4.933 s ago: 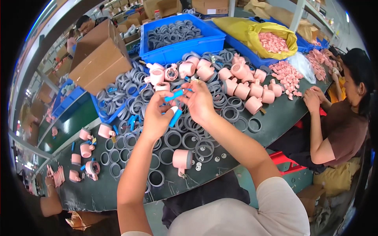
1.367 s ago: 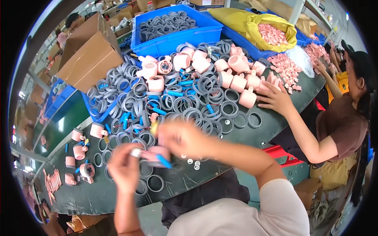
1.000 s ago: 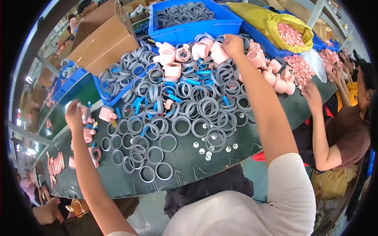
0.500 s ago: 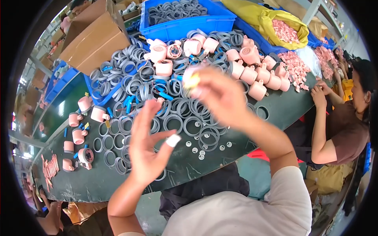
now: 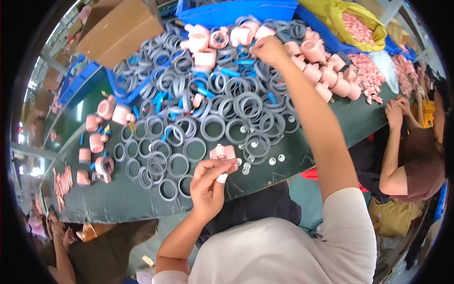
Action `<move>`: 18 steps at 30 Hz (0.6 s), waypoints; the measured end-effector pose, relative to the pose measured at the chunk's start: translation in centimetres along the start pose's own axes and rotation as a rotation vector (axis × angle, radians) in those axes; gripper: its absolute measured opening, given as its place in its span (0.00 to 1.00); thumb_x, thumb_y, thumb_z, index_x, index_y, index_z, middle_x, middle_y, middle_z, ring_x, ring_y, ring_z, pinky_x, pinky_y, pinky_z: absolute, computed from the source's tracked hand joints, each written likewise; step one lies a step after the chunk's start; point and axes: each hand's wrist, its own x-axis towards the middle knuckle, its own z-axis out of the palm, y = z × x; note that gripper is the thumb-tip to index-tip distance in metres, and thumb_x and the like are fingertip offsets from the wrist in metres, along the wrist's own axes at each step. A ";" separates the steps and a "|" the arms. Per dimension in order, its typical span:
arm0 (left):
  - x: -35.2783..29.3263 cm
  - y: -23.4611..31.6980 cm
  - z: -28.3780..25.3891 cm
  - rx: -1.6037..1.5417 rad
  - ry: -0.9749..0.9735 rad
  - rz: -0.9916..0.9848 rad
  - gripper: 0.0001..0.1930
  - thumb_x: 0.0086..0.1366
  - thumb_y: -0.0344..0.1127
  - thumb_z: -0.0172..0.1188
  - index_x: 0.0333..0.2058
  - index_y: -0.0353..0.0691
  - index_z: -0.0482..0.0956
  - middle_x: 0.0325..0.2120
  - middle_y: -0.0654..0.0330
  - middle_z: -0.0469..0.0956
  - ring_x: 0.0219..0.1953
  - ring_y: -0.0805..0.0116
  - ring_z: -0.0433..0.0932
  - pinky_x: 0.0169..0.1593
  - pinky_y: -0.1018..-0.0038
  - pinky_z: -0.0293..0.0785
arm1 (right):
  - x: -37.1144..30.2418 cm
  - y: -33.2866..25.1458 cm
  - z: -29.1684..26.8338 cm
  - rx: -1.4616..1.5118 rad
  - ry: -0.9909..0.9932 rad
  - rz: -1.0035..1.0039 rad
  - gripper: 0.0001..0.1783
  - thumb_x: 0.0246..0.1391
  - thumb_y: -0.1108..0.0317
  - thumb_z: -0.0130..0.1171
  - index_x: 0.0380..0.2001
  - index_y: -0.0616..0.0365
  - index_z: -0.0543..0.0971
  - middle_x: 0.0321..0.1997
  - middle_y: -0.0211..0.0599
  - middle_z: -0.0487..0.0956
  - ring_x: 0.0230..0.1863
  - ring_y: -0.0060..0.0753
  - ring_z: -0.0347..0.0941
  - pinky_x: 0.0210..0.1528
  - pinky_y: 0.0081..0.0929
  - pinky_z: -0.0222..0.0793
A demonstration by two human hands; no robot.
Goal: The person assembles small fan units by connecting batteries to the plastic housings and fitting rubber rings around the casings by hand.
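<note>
My left hand [image 5: 209,189] pinches a small pink plastic housing [image 5: 223,152] above the near edge of the dark green table, its thumb wearing a white fingertip cover [image 5: 222,178]. Across the heap reaches my right hand [image 5: 270,50], fingers bent together at its far side beside the pink cup-shaped housings [image 5: 242,35]; whatever they pinch is too small to make out. Grey plastic rings [image 5: 213,128] lie between the hands, with blue cylindrical cells [image 5: 230,72] scattered among them. Small white round discs [image 5: 272,161] rest on the table right of my left hand.
At the back stands a blue bin [image 5: 236,15], with a cardboard box [image 5: 118,35] to its left. A yellow sack [image 5: 326,14] of pink pieces is at the far right. More pink housings [image 5: 98,142] stand at the left. A co-worker [image 5: 402,156] sits on the right.
My left hand, open before, has moved right and toward me and now holds a pink housing. The right hand has moved away to the far side of the heap, without the blurred pale item.
</note>
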 end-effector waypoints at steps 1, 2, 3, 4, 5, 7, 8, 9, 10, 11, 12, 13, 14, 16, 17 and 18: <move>-0.6 -0.2 0.4 -0.138 0.033 -0.068 0.12 0.59 0.16 0.49 0.41 0.31 0.76 0.40 0.53 0.70 0.40 0.60 0.78 0.46 0.71 0.76 | 1.1 1.9 0.2 0.095 0.118 -0.063 0.15 0.45 0.51 0.60 0.26 0.51 0.83 0.24 0.38 0.80 0.30 0.38 0.78 0.34 0.43 0.70; -1.3 0.5 -0.6 -0.224 0.111 -0.168 0.11 0.61 0.18 0.49 0.41 0.31 0.75 0.39 0.53 0.71 0.40 0.62 0.78 0.45 0.71 0.76 | -0.5 -1.0 0.1 0.560 0.090 -0.085 0.14 0.47 0.57 0.61 0.28 0.56 0.82 0.18 0.35 0.78 0.24 0.25 0.76 0.24 0.29 0.70; -1.6 0.5 -1.4 -0.233 0.169 -0.198 0.10 0.61 0.19 0.50 0.42 0.31 0.74 0.38 0.52 0.72 0.40 0.62 0.77 0.44 0.71 0.77 | -2.0 -3.8 -2.0 0.713 0.030 -0.079 0.09 0.50 0.66 0.60 0.29 0.62 0.81 0.29 0.29 0.80 0.28 0.19 0.72 0.31 0.21 0.67; -1.5 -0.3 -1.7 -0.289 0.182 -0.195 0.10 0.61 0.19 0.51 0.42 0.30 0.74 0.39 0.52 0.74 0.41 0.62 0.77 0.43 0.71 0.76 | -2.7 -3.6 -2.8 0.930 0.113 -0.106 0.10 0.52 0.67 0.58 0.32 0.63 0.81 0.33 0.29 0.80 0.33 0.19 0.71 0.38 0.19 0.65; -1.0 -0.3 -1.7 -0.376 0.262 -0.287 0.11 0.60 0.19 0.53 0.42 0.30 0.74 0.39 0.52 0.76 0.42 0.64 0.77 0.43 0.72 0.75 | -4.1 -4.7 -4.0 0.995 0.114 -0.310 0.11 0.52 0.67 0.58 0.34 0.64 0.80 0.33 0.31 0.80 0.36 0.20 0.71 0.42 0.18 0.64; 0.0 -0.5 -2.1 -0.382 0.310 -0.375 0.11 0.60 0.21 0.54 0.43 0.31 0.74 0.37 0.56 0.77 0.40 0.68 0.77 0.43 0.74 0.74 | -9.3 -8.5 -6.4 0.934 0.099 -0.273 0.10 0.52 0.68 0.58 0.33 0.65 0.80 0.31 0.32 0.79 0.33 0.20 0.72 0.40 0.19 0.65; 0.7 -0.4 -2.2 -0.403 0.309 -0.406 0.12 0.60 0.22 0.55 0.44 0.33 0.74 0.35 0.58 0.77 0.38 0.69 0.77 0.41 0.75 0.75 | -12.1 -9.2 -6.9 0.840 0.044 -0.277 0.10 0.51 0.68 0.58 0.32 0.65 0.80 0.30 0.32 0.79 0.32 0.20 0.72 0.38 0.19 0.66; 1.1 -0.3 -2.2 -0.465 0.285 -0.383 0.12 0.60 0.23 0.56 0.44 0.33 0.74 0.34 0.58 0.77 0.37 0.69 0.77 0.42 0.75 0.75 | -15.3 -10.6 -6.5 0.746 0.074 -0.374 0.06 0.48 0.69 0.61 0.28 0.61 0.82 0.26 0.28 0.78 0.25 0.17 0.71 0.28 0.16 0.66; 1.3 -0.4 -2.1 -0.464 0.288 -0.385 0.12 0.60 0.23 0.56 0.44 0.33 0.74 0.34 0.58 0.77 0.37 0.69 0.77 0.42 0.75 0.75 | -18.1 -11.9 -5.3 0.968 -0.098 -0.225 0.04 0.45 0.73 0.63 0.27 0.61 0.81 0.26 0.29 0.77 0.25 0.16 0.70 0.28 0.16 0.65; 1.3 -0.5 -2.1 -0.473 0.266 -0.353 0.13 0.60 0.22 0.56 0.44 0.33 0.74 0.34 0.58 0.77 0.37 0.69 0.77 0.42 0.75 0.75 | -20.2 -12.2 -4.0 0.941 -0.152 -0.308 0.04 0.43 0.76 0.65 0.26 0.61 0.81 0.22 0.29 0.75 0.24 0.16 0.68 0.26 0.16 0.63; 1.4 -0.4 -2.0 -0.483 0.242 -0.321 0.13 0.60 0.22 0.56 0.44 0.33 0.74 0.34 0.57 0.77 0.37 0.69 0.77 0.42 0.75 0.75 | -21.5 -12.6 -2.9 0.890 -0.097 -0.450 0.04 0.42 0.77 0.64 0.26 0.62 0.80 0.20 0.33 0.73 0.21 0.21 0.67 0.27 0.21 0.63; 1.5 -0.3 -1.9 -0.486 0.236 -0.324 0.13 0.60 0.22 0.56 0.44 0.33 0.74 0.34 0.57 0.77 0.37 0.69 0.77 0.42 0.75 0.75 | -22.2 -13.0 -2.9 0.735 -0.081 -0.515 0.04 0.42 0.78 0.63 0.25 0.61 0.79 0.20 0.36 0.72 0.22 0.30 0.67 0.31 0.25 0.65; 1.5 -0.2 -1.8 -0.474 0.243 -0.310 0.13 0.59 0.22 0.55 0.44 0.32 0.74 0.34 0.57 0.77 0.37 0.68 0.77 0.43 0.74 0.75 | -22.5 -13.4 -2.5 0.701 -0.050 -0.526 0.04 0.42 0.79 0.62 0.25 0.61 0.79 0.18 0.34 0.69 0.20 0.30 0.64 0.40 0.31 0.65; 1.6 0.0 -1.7 -0.461 0.246 -0.294 0.13 0.59 0.21 0.55 0.44 0.32 0.74 0.34 0.57 0.77 0.37 0.68 0.77 0.43 0.74 0.74 | -22.9 -13.9 -1.8 0.665 -0.014 -0.538 0.05 0.42 0.80 0.62 0.26 0.61 0.78 0.16 0.33 0.66 0.19 0.31 0.62 0.48 0.38 0.66; 1.6 0.1 -1.8 -0.462 0.208 -0.279 0.13 0.60 0.19 0.53 0.44 0.32 0.75 0.37 0.56 0.76 0.39 0.68 0.76 0.45 0.74 0.73 | -22.9 -14.1 -1.6 0.667 0.017 -0.573 0.06 0.42 0.81 0.60 0.26 0.60 0.78 0.16 0.33 0.66 0.20 0.32 0.62 0.48 0.39 0.65; 1.6 0.3 -1.9 -0.463 0.171 -0.265 0.13 0.60 0.17 0.52 0.44 0.31 0.75 0.39 0.55 0.74 0.41 0.68 0.76 0.47 0.74 0.72 | -23.0 -14.2 -1.6 0.668 0.047 -0.606 0.06 0.41 0.81 0.59 0.26 0.60 0.78 0.16 0.33 0.66 0.20 0.34 0.62 0.48 0.40 0.65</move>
